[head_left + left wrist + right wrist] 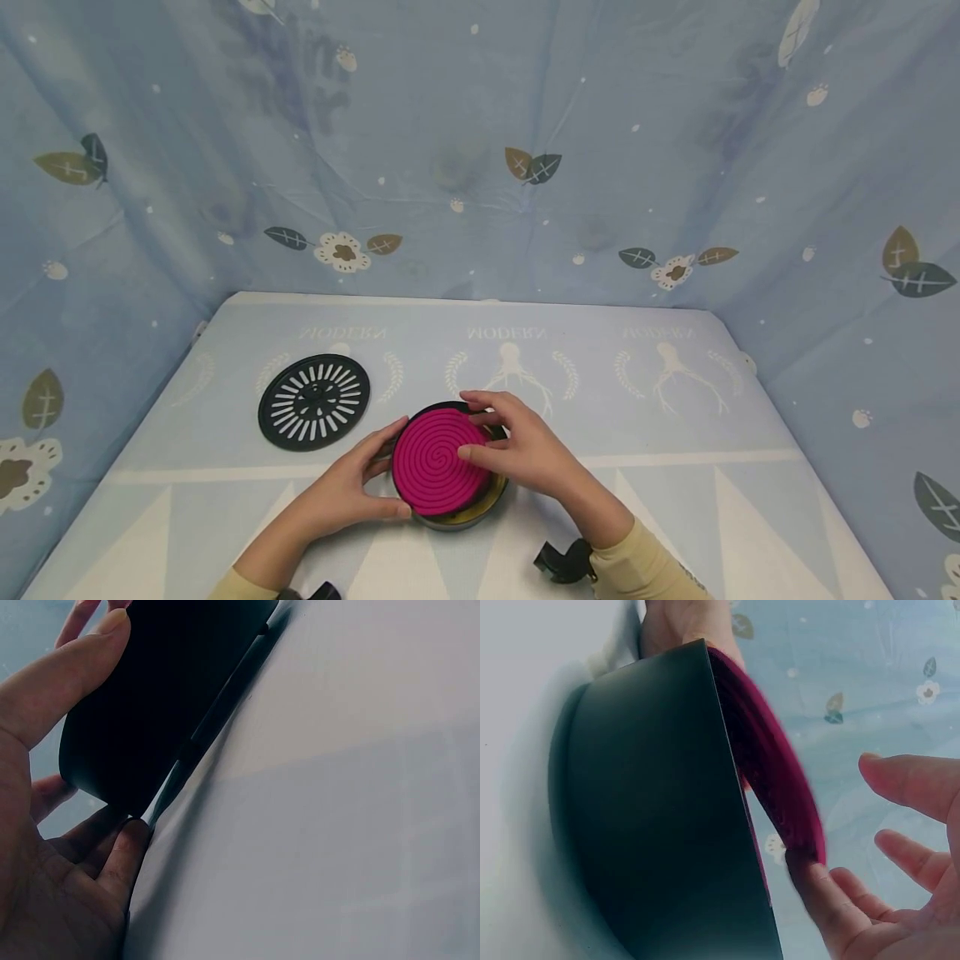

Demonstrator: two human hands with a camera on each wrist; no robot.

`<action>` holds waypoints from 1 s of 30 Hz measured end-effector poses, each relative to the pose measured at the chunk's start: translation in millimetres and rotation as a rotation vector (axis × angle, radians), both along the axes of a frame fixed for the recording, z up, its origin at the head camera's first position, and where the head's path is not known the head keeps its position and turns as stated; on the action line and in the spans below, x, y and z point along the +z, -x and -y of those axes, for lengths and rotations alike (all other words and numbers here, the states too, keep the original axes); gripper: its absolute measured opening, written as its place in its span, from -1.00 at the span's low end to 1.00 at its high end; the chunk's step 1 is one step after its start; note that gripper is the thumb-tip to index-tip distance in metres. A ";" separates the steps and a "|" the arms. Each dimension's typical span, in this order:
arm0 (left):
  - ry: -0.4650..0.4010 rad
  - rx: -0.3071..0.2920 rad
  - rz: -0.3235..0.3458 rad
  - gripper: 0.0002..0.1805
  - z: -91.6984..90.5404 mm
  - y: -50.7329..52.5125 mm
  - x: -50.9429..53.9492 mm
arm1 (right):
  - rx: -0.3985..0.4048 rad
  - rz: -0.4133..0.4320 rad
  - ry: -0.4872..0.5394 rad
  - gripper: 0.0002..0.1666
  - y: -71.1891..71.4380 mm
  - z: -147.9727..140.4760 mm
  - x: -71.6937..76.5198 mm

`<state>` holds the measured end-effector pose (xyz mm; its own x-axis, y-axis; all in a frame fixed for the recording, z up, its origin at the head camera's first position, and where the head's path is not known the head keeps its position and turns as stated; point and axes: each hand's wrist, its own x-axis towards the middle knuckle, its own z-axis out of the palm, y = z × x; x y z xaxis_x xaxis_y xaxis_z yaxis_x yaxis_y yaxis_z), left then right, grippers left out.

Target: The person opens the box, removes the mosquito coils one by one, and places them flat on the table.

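Observation:
A magenta spiral mosquito coil (441,462) lies tilted in the mouth of a round dark tin (454,526) with a gold-coloured inside. My left hand (341,493) holds the tin from the left, thumb at the near side and fingers round the far side. In the right wrist view, the coil (791,776) slants up out of the tin (649,802). One fingertip of my right hand (900,892) touches its raised edge, while the thumb stands apart in the air. From the head view, my right hand (522,442) is over the tin's right side.
A black round lid (315,402) with radial slots lies on the patterned tabletop (675,517), left of the tin. Blue printed cloth (465,108) hangs behind and at both sides. Black wrist mounts (564,562) show near the sleeves.

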<state>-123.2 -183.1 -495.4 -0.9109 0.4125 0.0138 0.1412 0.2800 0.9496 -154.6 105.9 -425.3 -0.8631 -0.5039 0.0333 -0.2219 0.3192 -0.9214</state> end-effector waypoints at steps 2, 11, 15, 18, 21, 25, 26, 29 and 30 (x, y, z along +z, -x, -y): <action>0.001 0.000 0.003 0.25 -0.3 0.2 -0.2 | 0.002 0.026 0.019 -0.27 0.5 -0.2 -1.1; 0.006 0.008 0.029 0.25 -2.1 -1.0 1.3 | 0.016 0.166 0.100 -0.24 0.3 -5.1 -4.2; 0.007 0.011 0.013 0.26 -1.5 -1.1 1.4 | 0.009 0.184 0.079 -0.23 0.1 -7.6 -6.8; -0.003 0.006 -0.001 0.26 -0.7 -0.9 0.8 | 0.006 0.204 0.068 -0.21 0.6 -9.6 -9.2; -0.009 0.000 -0.005 0.25 -0.3 -0.7 0.4 | 0.008 0.220 0.070 -0.19 0.6 -11.7 -11.1; -0.002 0.005 0.000 0.26 -0.5 -0.4 1.2 | 0.030 0.272 0.135 -0.18 -0.3 -13.8 -12.9; 0.000 0.006 0.001 0.26 -0.6 -0.3 1.4 | 0.034 0.289 0.152 -0.18 -0.4 -14.3 -13.1; 0.002 0.008 0.004 0.27 -0.4 0.2 1.9 | 0.043 0.337 0.190 -0.19 -0.5 -15.8 -13.9; 0.003 0.009 0.002 0.27 -0.3 0.4 1.9 | 0.045 0.348 0.193 -0.21 -0.5 -16.1 -14.0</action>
